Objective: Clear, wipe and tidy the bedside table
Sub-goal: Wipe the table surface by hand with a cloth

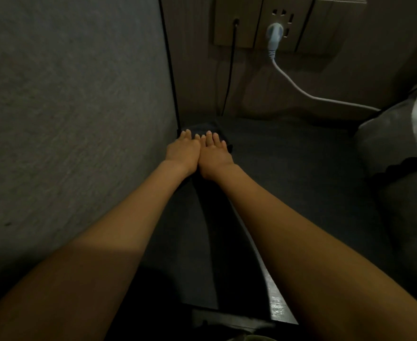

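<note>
The table (288, 193) is lying dark and bare between a grey wall (67, 119) on your left and grey bedding (399, 180) on your right. Behind it, a socket panel (264, 23) is holding a white plug (273, 35). At the far-left corner a dark cloth (217, 130) is sitting. Your left hand (182, 152) and right hand (214, 157) are touching side by side, grip spread flat, pressing it down.

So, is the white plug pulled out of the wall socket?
No, the white plug sits in the wall socket, and its cable runs down toward the right.
</note>
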A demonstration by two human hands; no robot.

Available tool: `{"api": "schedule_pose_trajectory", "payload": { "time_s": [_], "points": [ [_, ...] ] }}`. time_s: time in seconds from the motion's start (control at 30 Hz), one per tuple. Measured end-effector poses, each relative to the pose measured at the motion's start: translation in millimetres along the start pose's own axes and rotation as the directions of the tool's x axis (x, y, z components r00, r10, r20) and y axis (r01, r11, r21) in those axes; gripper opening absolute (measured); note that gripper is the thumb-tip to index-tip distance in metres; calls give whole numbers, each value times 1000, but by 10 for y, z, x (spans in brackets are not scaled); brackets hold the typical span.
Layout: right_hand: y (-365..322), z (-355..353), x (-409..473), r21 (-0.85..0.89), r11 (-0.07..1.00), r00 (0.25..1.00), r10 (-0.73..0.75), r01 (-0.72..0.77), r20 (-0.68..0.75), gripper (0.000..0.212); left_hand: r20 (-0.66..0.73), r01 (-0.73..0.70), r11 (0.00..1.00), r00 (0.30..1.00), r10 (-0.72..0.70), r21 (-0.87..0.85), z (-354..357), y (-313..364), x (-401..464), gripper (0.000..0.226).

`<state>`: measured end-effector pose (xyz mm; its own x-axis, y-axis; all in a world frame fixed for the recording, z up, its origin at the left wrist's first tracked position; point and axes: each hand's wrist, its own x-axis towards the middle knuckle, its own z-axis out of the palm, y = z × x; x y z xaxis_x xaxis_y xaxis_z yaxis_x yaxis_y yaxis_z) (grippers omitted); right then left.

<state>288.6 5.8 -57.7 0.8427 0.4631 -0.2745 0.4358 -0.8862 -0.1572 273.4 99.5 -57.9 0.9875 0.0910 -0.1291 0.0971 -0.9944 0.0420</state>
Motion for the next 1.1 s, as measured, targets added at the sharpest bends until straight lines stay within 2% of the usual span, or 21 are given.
{"api": "schedule_pose_trajectory", "payload": {
  "time_s": [0.37, 0.57, 0.9, 1.1],
  "points": [
    [-115, -170, 347, 32, 998, 999, -54, 53, 2, 73, -3, 30, 999, 1000, -30, 23, -66, -250, 242, 65],
    [-2, -247, 529, 24, 998, 999, -54, 54, -8, 78, 21, 16, 1000, 1000, -16, -1, -92, -219, 489, 68],
    [280, -272, 536, 40, 998, 999, -51, 51, -20, 79, 19, -3, 1000, 1000, 3, 12, -50, 1, 623, 76],
    [705, -278, 364, 33, 999, 999, -11, 13, -40, 76, 19, -32, 999, 999, 32, 20, -26, 467, 629, 77]
  ]
}}
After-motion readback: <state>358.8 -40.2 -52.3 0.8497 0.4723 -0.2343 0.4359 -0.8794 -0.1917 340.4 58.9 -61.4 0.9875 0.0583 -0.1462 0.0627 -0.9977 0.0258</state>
